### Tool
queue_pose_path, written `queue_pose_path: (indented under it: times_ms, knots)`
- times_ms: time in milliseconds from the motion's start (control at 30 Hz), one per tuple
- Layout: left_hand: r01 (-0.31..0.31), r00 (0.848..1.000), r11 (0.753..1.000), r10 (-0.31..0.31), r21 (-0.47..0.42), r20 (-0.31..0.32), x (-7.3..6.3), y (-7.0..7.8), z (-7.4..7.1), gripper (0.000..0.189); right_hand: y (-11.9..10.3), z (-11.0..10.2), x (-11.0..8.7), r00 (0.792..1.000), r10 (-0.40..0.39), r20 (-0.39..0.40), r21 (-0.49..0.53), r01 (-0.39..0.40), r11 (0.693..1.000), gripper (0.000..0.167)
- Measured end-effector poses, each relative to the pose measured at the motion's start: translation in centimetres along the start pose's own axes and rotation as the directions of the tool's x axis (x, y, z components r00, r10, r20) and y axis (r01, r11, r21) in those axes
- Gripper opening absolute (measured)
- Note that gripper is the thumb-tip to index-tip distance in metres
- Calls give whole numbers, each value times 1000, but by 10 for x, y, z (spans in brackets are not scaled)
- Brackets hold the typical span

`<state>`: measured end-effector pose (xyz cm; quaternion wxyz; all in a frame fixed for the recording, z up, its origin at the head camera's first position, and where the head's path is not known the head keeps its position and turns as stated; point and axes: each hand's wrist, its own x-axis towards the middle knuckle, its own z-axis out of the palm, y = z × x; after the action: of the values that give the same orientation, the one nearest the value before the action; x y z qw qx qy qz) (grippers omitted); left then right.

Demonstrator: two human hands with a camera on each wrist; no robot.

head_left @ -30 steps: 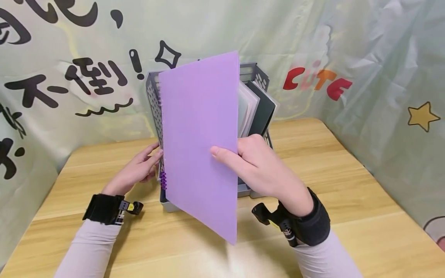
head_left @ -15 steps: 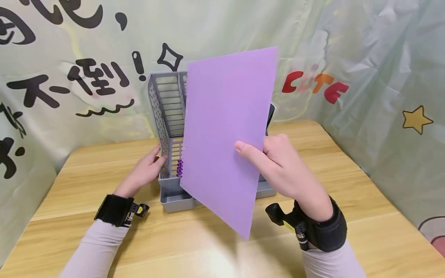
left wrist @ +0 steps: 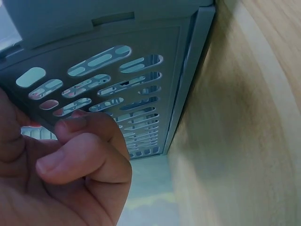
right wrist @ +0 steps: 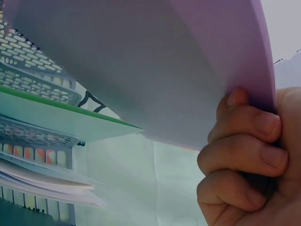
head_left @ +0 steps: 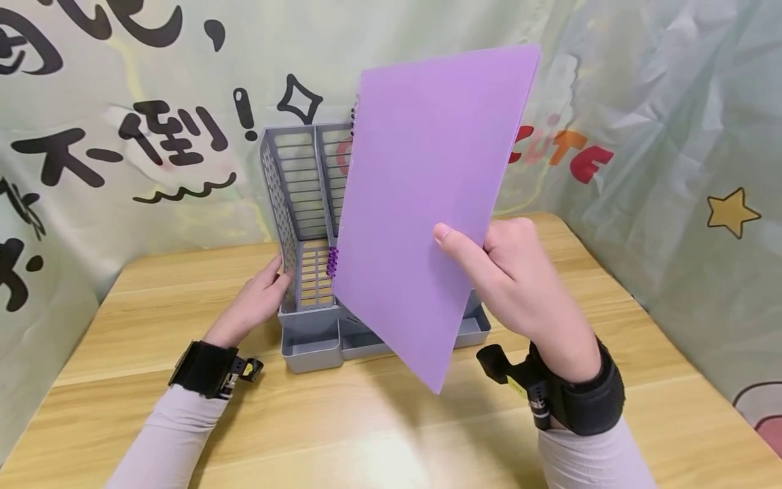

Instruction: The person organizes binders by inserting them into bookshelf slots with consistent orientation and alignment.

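Observation:
A purple-covered spiral notebook [head_left: 427,197] hangs tilted in the air in front of a grey file rack [head_left: 311,345]. My right hand [head_left: 525,285] grips its right edge, thumb on the near cover and fingers [right wrist: 242,153] curled behind, as the right wrist view shows. Purple coil rings show at its lower left edge. At the rack's left side panel [left wrist: 103,35], my left hand [head_left: 259,299] holds the front edge, its fingers [left wrist: 89,160] bent against the outer face. The notebook hides most of the rack's middle and right compartments in the head view.
A green-edged sheet [right wrist: 70,115] and several papers [right wrist: 47,181] stand in the rack in the right wrist view. Small trays [head_left: 311,367] line the rack's front. A printed cloth backdrop [head_left: 183,61] hangs behind the wooden table [head_left: 293,435].
My right hand has moved the notebook right and upward, baring the rack's left compartment and front trays. My left hand has shifted slightly right and stays at the rack's side.

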<state>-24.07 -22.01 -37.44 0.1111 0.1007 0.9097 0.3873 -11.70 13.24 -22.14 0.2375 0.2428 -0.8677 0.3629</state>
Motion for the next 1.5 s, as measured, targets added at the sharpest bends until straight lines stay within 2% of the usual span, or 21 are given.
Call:
queue_pose_path:
  times_ms: [67,167,333,467,667,767,967,1233,1500]
  knots:
    - [3,1000,1000,-3,-4,-2,0,-1,0,70,0,2,4,1000,-8,-24,-42,7,999,31]
    - [5,1000,1000,-5,-6,-6,1,-2,1,70,2,9,10,998,-37,-43,-120,32,992,44]
    - [-3,1000,1000,2,-18,-10,2,-3,1,69,8,26,18,992,-99,-75,-277,75,958,61]
    - [-7,1000,1000,7,-26,-19,2,-2,2,68,11,41,25,993,-87,-84,-370,50,928,63]
    - [-12,1000,999,11,-31,-19,1,1,3,67,14,66,34,990,-121,-65,-470,77,879,55]
    - [-8,1000,1000,8,-30,-15,2,2,3,68,15,77,39,987,-139,-78,-499,82,863,51]
    - [9,1000,1000,-9,-30,-9,0,2,3,69,15,93,46,982,-144,-124,-505,63,861,49]
    - [18,1000,999,-18,-28,3,1,2,3,69,24,103,53,975,-107,-196,-507,-8,862,51]
    - [26,1000,999,-26,-36,9,0,2,2,70,16,107,52,976,-101,-194,-517,-14,856,51]
